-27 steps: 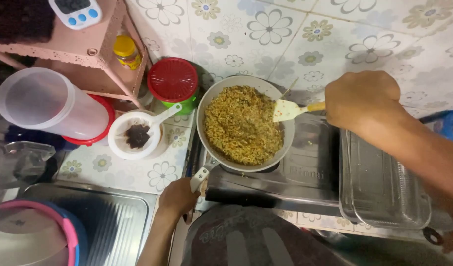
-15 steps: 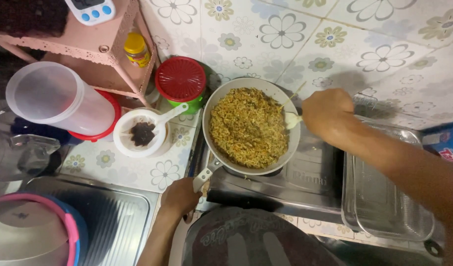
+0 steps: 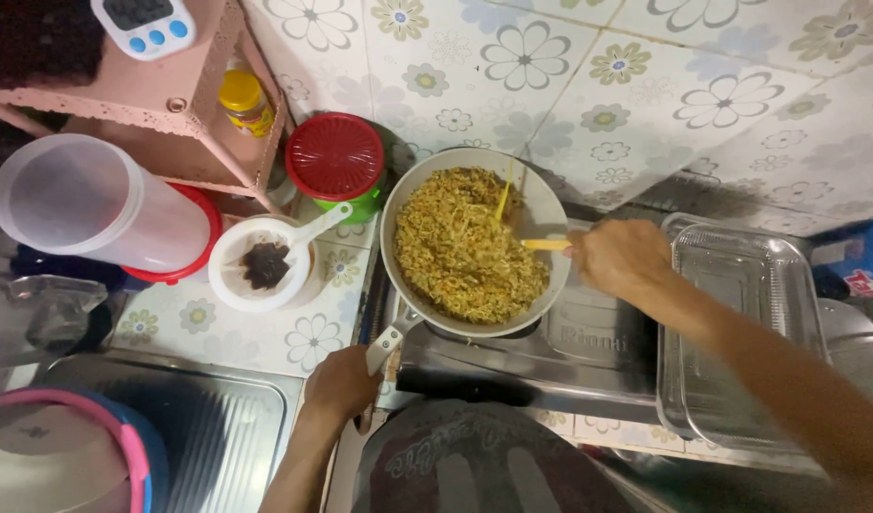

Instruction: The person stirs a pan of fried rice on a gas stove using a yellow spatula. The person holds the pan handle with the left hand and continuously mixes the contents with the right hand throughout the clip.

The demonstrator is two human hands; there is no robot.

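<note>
A pale frying pan (image 3: 550,211) full of yellow-green fried noodles (image 3: 455,249) sits on a steel stove (image 3: 588,351). My left hand (image 3: 341,385) grips the pan's light handle (image 3: 384,344) at the near side. My right hand (image 3: 622,256) holds a yellow spatula (image 3: 520,228) by its handle, with the blade turned edge-on in the noodles at the pan's right side.
Left of the pan stand a small white bowl with dark sauce and a spoon (image 3: 261,266), a red-lidded green container (image 3: 337,157), a clear jug (image 3: 94,204) and a pink shelf (image 3: 123,85). A glass baking dish (image 3: 740,313) lies right. A sink (image 3: 199,427) is near left.
My right hand has moved left toward the pan and brought the spatula from the rim into the noodles. The view has shifted slightly; my left hand stays on the handle.
</note>
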